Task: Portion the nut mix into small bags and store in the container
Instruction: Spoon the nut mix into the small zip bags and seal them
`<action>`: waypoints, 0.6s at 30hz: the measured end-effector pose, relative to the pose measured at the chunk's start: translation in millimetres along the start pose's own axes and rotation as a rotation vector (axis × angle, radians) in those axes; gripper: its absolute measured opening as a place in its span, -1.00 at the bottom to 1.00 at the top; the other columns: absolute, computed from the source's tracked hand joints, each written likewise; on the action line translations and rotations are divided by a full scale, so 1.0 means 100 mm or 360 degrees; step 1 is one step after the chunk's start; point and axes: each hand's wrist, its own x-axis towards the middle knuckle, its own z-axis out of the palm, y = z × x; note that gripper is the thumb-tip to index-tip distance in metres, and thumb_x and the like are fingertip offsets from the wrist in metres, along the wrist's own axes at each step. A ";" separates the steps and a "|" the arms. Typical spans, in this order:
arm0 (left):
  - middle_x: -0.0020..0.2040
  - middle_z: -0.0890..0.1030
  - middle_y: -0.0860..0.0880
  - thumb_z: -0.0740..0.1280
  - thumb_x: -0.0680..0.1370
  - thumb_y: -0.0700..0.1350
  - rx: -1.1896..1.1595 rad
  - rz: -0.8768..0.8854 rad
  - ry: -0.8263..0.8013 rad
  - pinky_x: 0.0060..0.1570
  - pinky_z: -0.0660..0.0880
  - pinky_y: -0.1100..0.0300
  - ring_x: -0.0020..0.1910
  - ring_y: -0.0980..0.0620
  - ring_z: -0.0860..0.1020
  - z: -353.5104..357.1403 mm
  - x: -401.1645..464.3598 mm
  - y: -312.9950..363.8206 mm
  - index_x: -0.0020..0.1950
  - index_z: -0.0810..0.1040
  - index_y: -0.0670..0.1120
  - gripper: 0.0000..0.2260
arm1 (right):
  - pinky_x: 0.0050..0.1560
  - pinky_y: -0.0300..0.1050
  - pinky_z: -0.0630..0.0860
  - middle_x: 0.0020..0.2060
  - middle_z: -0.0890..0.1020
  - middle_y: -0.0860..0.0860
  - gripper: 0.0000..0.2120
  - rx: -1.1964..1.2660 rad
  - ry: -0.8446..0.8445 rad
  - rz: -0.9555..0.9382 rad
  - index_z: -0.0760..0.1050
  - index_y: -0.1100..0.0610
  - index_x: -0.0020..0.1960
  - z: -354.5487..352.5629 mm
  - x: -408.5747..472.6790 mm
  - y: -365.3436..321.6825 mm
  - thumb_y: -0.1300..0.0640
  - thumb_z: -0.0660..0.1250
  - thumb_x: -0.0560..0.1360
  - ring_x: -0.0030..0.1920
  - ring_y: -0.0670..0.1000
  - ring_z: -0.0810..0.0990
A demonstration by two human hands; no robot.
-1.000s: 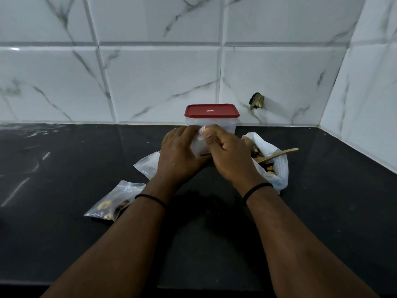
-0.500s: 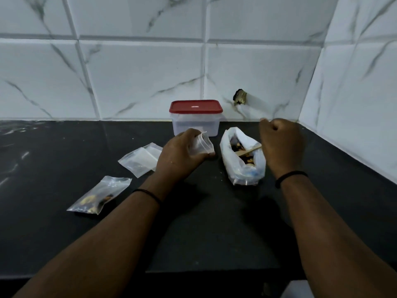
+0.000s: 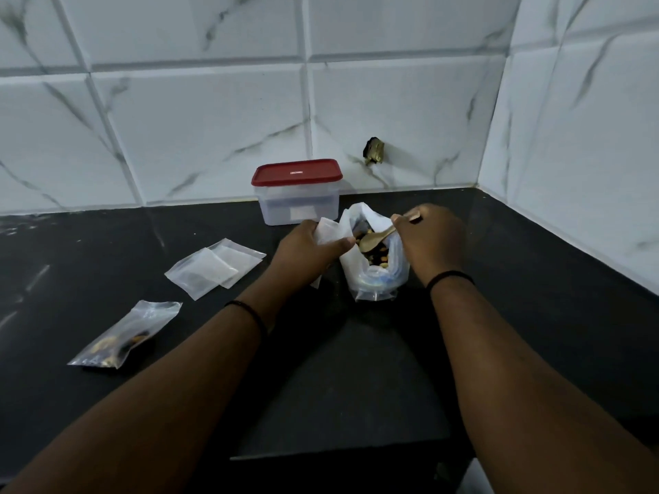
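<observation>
Left hand (image 3: 309, 248) pinches small bag (image 3: 327, 232) just left of nut bag (image 3: 371, 265); right hand (image 3: 429, 240) grips spoon (image 3: 374, 239), bowl angled toward it

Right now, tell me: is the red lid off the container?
No, the red lid sits closed on top of the clear container at the back of the counter by the wall.

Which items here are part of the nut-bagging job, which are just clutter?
In the job:
left hand holding small bag
right hand holding spoon
nut mix bag
filled bag
empty bags
container

Lying about:
wall fitting
</observation>
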 end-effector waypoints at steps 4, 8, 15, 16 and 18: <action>0.07 0.67 -0.02 0.51 0.36 0.23 -0.0164 -0.0150 -0.0108 0.08 0.61 -0.03 0.00 0.01 0.64 0.13 0.10 0.02 0.23 0.58 -0.06 -0.44 | -0.25 -0.28 0.47 -0.21 0.68 -0.02 -0.82 0.0217 -0.0022 -0.0117 0.67 0.09 -0.08 0.01 -0.04 -0.12 -0.02 0.46 0.49 -0.21 -0.04 0.62; 0.07 0.66 -0.09 0.55 0.40 -0.03 -0.0269 -0.0298 -0.0085 0.09 0.61 -0.05 0.01 -0.05 0.65 0.18 0.15 -0.07 0.23 0.57 -0.15 -0.55 | -0.40 -0.52 0.35 -0.21 0.69 -0.05 -0.87 0.0239 -0.0082 -0.0216 0.70 0.10 -0.04 0.04 -0.04 -0.15 0.05 0.48 0.49 -0.30 -0.20 0.58; 0.02 0.67 -0.10 0.50 0.38 -0.15 -0.0315 -0.0237 0.0043 0.04 0.61 -0.05 -0.03 -0.06 0.65 0.18 0.07 -0.08 0.17 0.59 -0.16 -0.63 | 0.03 -0.06 0.59 -0.05 0.74 -0.04 -0.85 -0.0035 -0.0073 -0.0476 0.72 0.00 0.04 0.13 -0.06 -0.14 0.07 0.44 0.50 -0.04 -0.01 0.68; 0.02 0.67 -0.09 0.50 0.37 -0.14 -0.0318 -0.0235 0.0038 0.05 0.61 -0.06 -0.03 -0.06 0.65 0.17 0.06 -0.07 0.17 0.59 -0.15 -0.61 | 0.04 -0.08 0.60 -0.05 0.74 -0.04 -0.85 -0.0042 -0.0095 -0.0466 0.72 0.00 0.04 0.14 -0.06 -0.13 0.08 0.45 0.49 -0.04 -0.02 0.68; 0.00 0.67 -0.08 0.50 0.31 -0.09 -0.0334 -0.0235 0.0037 0.06 0.61 -0.09 -0.03 -0.05 0.65 0.15 0.03 -0.06 0.15 0.60 -0.14 -0.58 | 0.06 -0.09 0.60 -0.06 0.74 -0.05 -0.85 -0.0018 -0.0152 -0.0427 0.72 0.00 0.03 0.17 -0.05 -0.11 0.09 0.47 0.47 -0.05 -0.05 0.69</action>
